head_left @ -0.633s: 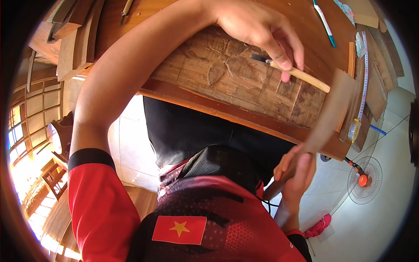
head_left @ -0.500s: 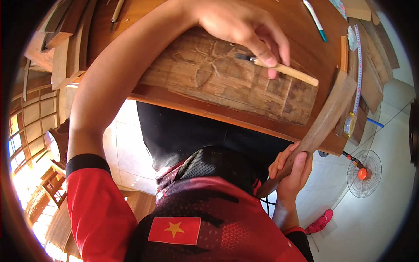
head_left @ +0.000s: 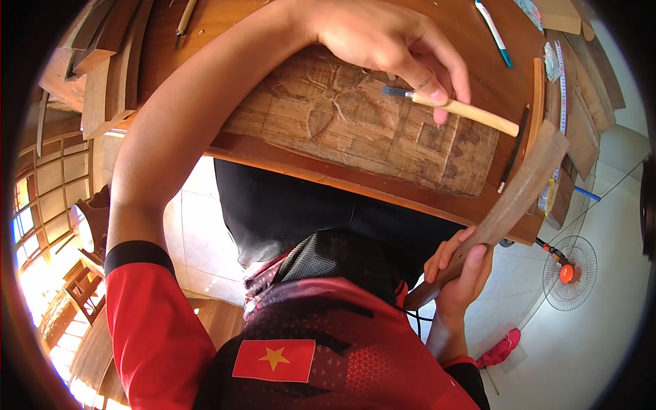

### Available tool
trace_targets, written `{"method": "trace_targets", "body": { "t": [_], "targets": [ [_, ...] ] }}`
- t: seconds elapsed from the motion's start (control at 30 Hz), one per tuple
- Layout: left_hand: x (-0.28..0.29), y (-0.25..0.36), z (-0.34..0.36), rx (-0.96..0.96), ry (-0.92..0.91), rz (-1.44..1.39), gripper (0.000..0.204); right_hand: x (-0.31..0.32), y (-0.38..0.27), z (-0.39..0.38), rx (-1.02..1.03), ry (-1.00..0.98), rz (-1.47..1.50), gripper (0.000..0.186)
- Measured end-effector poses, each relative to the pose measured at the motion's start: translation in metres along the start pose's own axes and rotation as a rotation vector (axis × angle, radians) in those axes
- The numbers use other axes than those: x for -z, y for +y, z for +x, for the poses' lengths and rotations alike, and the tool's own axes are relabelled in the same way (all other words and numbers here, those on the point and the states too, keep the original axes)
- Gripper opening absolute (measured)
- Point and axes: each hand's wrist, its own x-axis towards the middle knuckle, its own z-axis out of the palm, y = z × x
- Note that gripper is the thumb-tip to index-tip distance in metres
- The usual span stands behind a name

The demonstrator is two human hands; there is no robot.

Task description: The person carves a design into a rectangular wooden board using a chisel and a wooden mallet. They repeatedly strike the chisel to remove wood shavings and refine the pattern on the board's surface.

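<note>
Over the far right part of a carved wooden board [head_left: 307, 133], my left hand [head_left: 393, 51] pinches a wood chisel [head_left: 478, 115] by its pale wooden handle. Its dark metal end points left, and the chisel is tilted above the board. Raised flower-like shapes and straight grooves show on the board's face. My right hand [head_left: 461, 273] is wrapped around the lower part of a long, slightly curved wooden club [head_left: 512, 191]. The club slants up to the right, its broad end beyond the board's right side.
Wooden offcuts [head_left: 109, 89] are stacked at the table's left. A tool with a wooden handle [head_left: 186, 17], a white and teal pen [head_left: 493, 34], a black pencil [head_left: 514, 150] and a tape measure [head_left: 547, 197] lie about. A fan [head_left: 569, 273] stands on the floor at right.
My left hand has moved a little to the right with the chisel. The club's upper end has swung slightly right, and the black pencil beside it shows more.
</note>
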Motion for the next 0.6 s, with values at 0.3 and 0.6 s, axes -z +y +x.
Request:
{"method": "trace_targets", "body": {
  "t": [0.3,0.6],
  "targets": [
    [0.002,-0.004,0.000,-0.009,-0.030,-0.015,0.033,-0.001,-0.005,0.003,-0.052,-0.049,-0.101,0.040],
    [0.001,-0.001,-0.001,0.007,-0.039,0.014,0.031,-0.001,-0.001,0.003,-0.048,-0.040,-0.089,0.039]
  ]
}}
